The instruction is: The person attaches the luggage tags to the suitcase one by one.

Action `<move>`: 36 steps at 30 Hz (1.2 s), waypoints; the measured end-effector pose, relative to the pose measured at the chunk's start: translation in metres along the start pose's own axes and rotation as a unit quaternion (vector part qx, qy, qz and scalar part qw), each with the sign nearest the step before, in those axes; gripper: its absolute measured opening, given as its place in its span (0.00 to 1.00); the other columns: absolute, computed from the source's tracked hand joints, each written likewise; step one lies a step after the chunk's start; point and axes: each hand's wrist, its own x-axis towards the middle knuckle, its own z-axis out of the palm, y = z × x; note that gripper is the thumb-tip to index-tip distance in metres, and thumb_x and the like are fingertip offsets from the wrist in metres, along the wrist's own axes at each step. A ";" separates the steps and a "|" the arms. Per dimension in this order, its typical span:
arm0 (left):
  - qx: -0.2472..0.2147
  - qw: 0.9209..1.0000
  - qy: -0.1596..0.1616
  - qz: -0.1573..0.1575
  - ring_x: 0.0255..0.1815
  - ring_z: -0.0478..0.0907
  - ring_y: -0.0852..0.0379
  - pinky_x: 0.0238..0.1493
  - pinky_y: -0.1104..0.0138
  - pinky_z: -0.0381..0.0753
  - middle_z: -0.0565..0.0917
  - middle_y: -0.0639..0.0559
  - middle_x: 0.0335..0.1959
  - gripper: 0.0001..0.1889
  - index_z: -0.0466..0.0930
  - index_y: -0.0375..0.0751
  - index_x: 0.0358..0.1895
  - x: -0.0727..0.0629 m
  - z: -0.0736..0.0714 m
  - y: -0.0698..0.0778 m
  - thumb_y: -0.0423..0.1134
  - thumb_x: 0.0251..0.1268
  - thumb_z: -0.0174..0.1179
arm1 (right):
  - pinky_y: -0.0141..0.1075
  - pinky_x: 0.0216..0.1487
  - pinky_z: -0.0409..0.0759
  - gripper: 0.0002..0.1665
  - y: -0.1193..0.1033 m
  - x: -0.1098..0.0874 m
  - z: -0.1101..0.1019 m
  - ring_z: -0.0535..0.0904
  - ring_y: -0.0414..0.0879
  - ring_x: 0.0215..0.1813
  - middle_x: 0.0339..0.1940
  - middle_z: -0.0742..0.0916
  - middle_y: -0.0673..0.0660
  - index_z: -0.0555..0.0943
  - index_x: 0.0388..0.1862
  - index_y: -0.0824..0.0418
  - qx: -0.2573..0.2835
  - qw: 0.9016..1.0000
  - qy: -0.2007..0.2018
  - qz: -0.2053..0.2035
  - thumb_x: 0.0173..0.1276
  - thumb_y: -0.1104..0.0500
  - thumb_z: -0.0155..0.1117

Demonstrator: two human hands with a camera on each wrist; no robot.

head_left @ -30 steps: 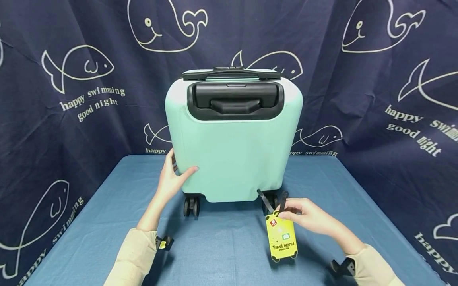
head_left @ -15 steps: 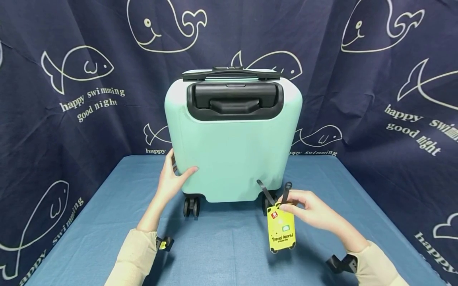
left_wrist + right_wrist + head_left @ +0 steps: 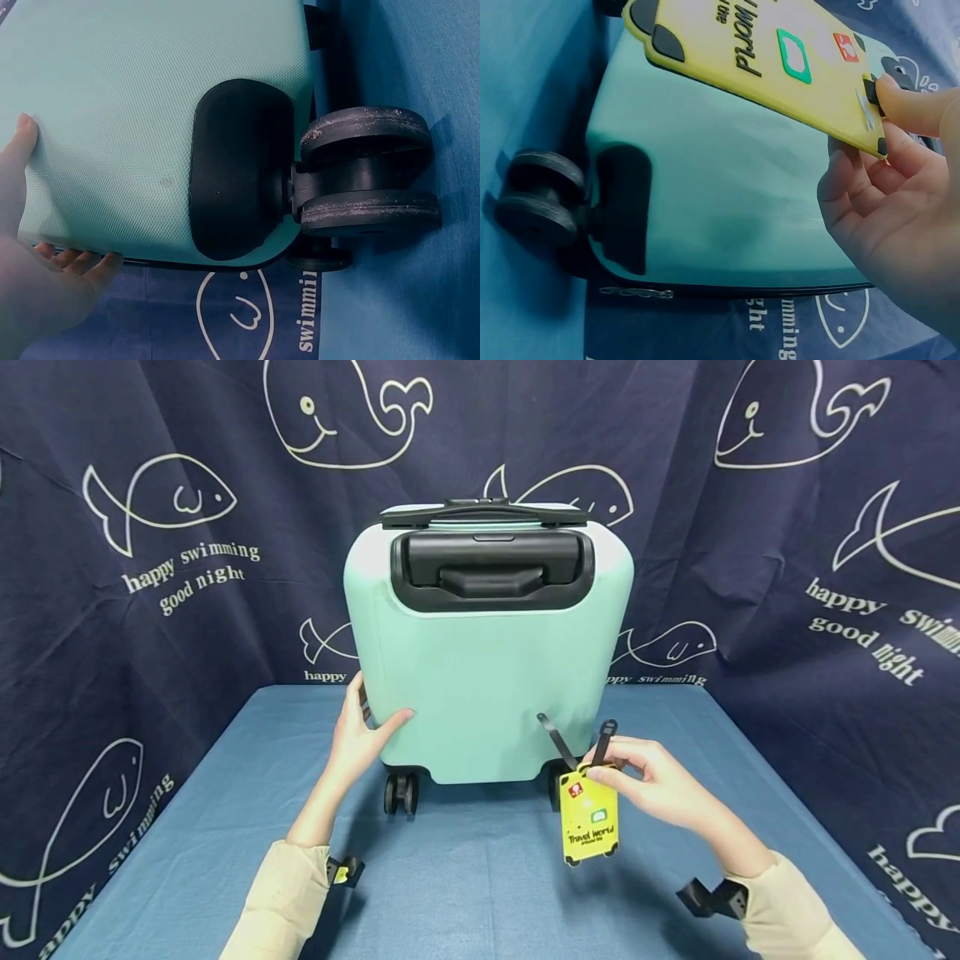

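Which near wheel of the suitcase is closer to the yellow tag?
The right wheel, partly hidden behind the tag in the head view; the left wheel stands well apart from the tag, in plain sight.

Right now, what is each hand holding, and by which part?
The right hand pinches the yellow suitcase-shaped luggage tag by its top end; the left hand grips the mint-green hard-shell suitcase by its lower left side.
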 end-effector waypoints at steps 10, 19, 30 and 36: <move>-0.001 1.000 -0.003 -0.003 0.72 0.57 0.50 0.68 0.51 0.61 0.58 0.50 0.71 0.49 0.44 0.56 0.73 0.000 0.000 0.000 0.57 0.52 0.66 | 0.30 0.37 0.76 0.07 -0.005 0.005 -0.005 0.76 0.38 0.36 0.33 0.83 0.54 0.82 0.39 0.54 -0.021 0.998 0.048 -0.037 0.64 0.64 0.63; 0.001 1.000 0.001 -0.007 0.72 0.57 0.50 0.68 0.51 0.61 0.58 0.51 0.72 0.49 0.44 0.56 0.74 0.000 0.000 0.000 0.57 0.52 0.66 | 0.28 0.39 0.75 0.09 -0.017 0.013 -0.011 0.75 0.37 0.36 0.34 0.82 0.54 0.81 0.37 0.56 -0.022 0.995 0.073 -0.061 0.62 0.69 0.62; 0.002 1.000 0.001 -0.010 0.72 0.57 0.49 0.68 0.52 0.60 0.58 0.51 0.71 0.49 0.44 0.57 0.74 -0.002 0.000 0.001 0.56 0.53 0.66 | 0.25 0.41 0.75 0.13 -0.032 0.026 -0.013 0.75 0.37 0.37 0.34 0.82 0.50 0.82 0.37 0.57 -0.031 0.989 0.106 -0.099 0.58 0.73 0.64; -0.007 1.000 -0.002 -0.010 0.71 0.58 0.48 0.68 0.50 0.60 0.59 0.51 0.70 0.48 0.45 0.57 0.73 -0.001 -0.001 0.003 0.55 0.52 0.67 | 0.24 0.39 0.75 0.14 -0.039 0.033 -0.018 0.76 0.36 0.36 0.33 0.83 0.52 0.82 0.35 0.59 -0.038 0.982 0.127 -0.137 0.55 0.75 0.64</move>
